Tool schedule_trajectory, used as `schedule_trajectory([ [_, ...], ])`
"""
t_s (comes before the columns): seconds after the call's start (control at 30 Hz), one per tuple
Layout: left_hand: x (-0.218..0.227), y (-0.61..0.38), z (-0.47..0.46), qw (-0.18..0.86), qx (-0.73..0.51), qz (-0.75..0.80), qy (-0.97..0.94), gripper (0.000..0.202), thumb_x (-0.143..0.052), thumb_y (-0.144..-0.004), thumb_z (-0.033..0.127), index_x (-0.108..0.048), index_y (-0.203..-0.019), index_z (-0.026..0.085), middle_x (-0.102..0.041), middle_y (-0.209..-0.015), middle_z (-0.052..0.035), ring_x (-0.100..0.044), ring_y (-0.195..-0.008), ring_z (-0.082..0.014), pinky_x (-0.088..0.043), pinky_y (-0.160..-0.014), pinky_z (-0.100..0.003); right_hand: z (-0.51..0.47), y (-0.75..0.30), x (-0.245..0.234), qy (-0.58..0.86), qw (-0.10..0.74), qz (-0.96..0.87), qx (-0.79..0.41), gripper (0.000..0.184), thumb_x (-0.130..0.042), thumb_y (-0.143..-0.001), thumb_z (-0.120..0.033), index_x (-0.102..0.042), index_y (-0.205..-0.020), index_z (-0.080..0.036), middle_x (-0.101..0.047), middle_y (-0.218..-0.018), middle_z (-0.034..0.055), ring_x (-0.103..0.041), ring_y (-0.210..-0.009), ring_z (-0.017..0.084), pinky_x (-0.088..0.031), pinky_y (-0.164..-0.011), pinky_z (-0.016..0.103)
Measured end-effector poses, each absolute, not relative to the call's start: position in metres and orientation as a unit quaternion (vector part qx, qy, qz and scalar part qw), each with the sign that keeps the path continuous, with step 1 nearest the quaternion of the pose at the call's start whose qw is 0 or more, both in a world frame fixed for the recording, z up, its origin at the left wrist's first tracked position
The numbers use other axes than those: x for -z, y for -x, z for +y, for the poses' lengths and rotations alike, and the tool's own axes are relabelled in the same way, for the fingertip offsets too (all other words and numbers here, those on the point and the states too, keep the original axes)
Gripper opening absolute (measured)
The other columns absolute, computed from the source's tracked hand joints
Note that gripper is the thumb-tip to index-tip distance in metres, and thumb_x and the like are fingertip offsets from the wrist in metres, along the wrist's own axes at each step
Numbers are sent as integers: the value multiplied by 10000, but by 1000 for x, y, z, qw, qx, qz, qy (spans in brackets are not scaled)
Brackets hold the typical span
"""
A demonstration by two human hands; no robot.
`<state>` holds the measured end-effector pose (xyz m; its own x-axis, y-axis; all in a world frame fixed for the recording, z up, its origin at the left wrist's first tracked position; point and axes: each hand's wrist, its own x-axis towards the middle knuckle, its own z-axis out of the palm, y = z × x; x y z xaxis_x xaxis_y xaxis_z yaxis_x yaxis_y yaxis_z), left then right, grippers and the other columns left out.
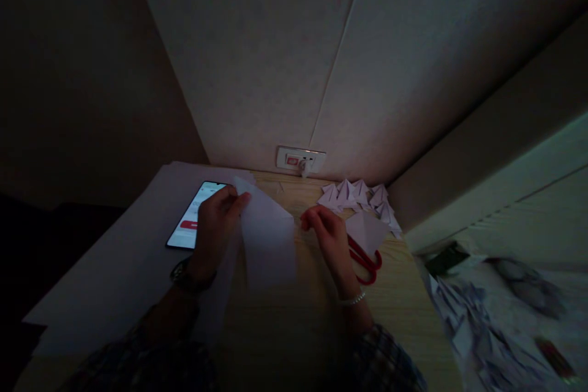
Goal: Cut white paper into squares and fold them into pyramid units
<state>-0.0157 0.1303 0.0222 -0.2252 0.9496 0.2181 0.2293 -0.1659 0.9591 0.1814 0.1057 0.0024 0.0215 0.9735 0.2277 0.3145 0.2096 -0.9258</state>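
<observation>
One-handed hold on the paper!
Here's the left hand (214,223), thumb and finger pinching the white paper (269,248) by its upper left, the sheet hanging over the table (395,306) between both hands. The right hand (328,229) has its fingertips curled together just beside the far corner, apparently gripping nothing. Risky, I'd say: with only one side held, the sheet could swing or crease crooked. And a careless right wrist might knock those red handles (365,258) close by, perhaps nudging the folded pieces (349,193) behind.
</observation>
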Motion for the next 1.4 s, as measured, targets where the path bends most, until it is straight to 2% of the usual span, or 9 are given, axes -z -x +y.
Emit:
schedule_trajectory([
  [0.1,-22,9,126,353,-527,544,-549,221,-610,-729,278,-480,-566,206,-438,-546,66,-455,-535,-117,-372,-504,-224,106,-176,-1,519,484,-612,-349,138,-529,-874,-303,-607,-811,-207,-655,-768,13,-619,-745,168,-470,-692,260],
  [0.23,-16,3,128,381,-508,528,-564,210,-634,-736,335,-539,-618,191,-517,-587,47,-539,-576,-135,-440,-520,-228,105,-171,-2,519,474,-628,-336,172,-560,-845,-274,-552,-685,-210,-617,-653,-13,-590,-626,153,-458,-586,243],
  [0.33,-9,4,132,360,-522,518,-575,358,-710,-668,316,-605,-986,188,-635,-988,-53,-627,-892,-227,-537,-690,-314,105,-172,-1,536,471,-640,-286,184,-543,-861,-246,-531,-680,-212,-594,-643,-15,-562,-617,155,-435,-588,254],
  [0.4,-7,5,132,241,-527,519,-629,623,-732,-673,256,-505,-1251,214,-496,-1305,-129,-504,-1190,-295,-500,-899,-421,105,-173,1,544,462,-656,-245,180,-544,-866,-227,-531,-687,-211,-584,-658,-5,-548,-638,166,-417,-608,271],
  [0.47,-6,5,128,79,-479,512,-708,603,-707,-743,207,-495,-1306,251,-364,-1431,-142,-337,-1339,-330,-351,-1055,-514,104,-173,3,544,447,-679,-206,167,-542,-871,-211,-543,-704,-208,-585,-694,15,-542,-673,184,-406,-636,292],
  [0.67,-7,-2,118,-33,-380,469,-797,36,-693,-801,238,-719,-819,220,-446,-1390,-102,-340,-1319,-359,-255,-1069,-568,100,-171,2,518,395,-748,-128,170,-508,-905,-186,-593,-759,-203,-602,-768,65,-536,-777,233,-403,-719,341],
  [0.87,-10,-4,116,-33,-363,464,-807,80,-668,-815,228,-695,-740,223,-535,-1314,-91,-414,-1250,-337,-309,-1023,-550,96,-166,-5,497,360,-789,-35,143,-499,-924,-172,-622,-856,-198,-631,-836,75,-559,-819,228,-435,-728,334],
  [1.27,-11,10,126,-74,-418,500,-755,93,-691,-794,215,-718,-706,209,-633,-1135,-112,-497,-1125,-353,-364,-932,-538,108,-197,0,538,438,-720,-24,122,-472,-888,-148,-574,-849,-201,-592,-838,72,-552,-834,238,-442,-758,367],
  [1.4,-11,1,120,-60,-399,501,-766,109,-675,-812,225,-716,-711,220,-633,-1143,-108,-498,-1142,-344,-348,-942,-543,105,-180,-2,509,395,-762,-62,87,-528,-895,-180,-590,-952,-202,-626,-949,82,-557,-929,238,-447,-817,359],
])
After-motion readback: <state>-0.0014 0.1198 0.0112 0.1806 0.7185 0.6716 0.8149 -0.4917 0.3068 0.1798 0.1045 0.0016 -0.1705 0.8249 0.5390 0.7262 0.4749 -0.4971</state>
